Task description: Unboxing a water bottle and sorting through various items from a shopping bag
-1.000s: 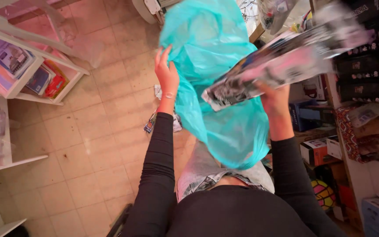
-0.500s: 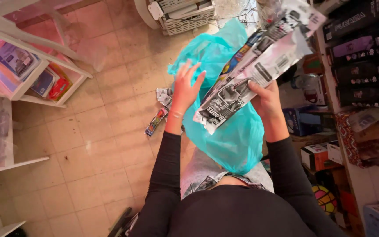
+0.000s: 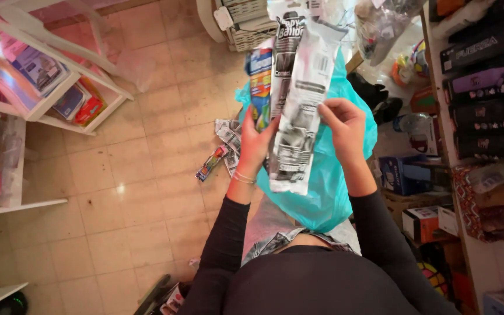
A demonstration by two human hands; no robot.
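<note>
Black sleeves (image 3: 223, 245) ran up from the person's body at six o'clock toward both hands. The left hand (image 3: 256, 143), bracelets (image 3: 243, 177) at its wrist, was closed on the left edge of a stack of flat packets (image 3: 293, 105), fingers behind, thumb in front. The right hand (image 3: 343, 125), at about one o'clock from the left, pinched the packets' right edge. The packets stood nearly upright, pointing to twelve o'clock, in front of a teal bag (image 3: 328, 186) hanging between the arms. Farther, at ten o'clock, loose packets (image 3: 220, 151) lay on the tile floor (image 3: 118, 204). White shelves (image 3: 42, 87) stood at nine o'clock, a wicker basket (image 3: 246, 23) at twelve.
</note>
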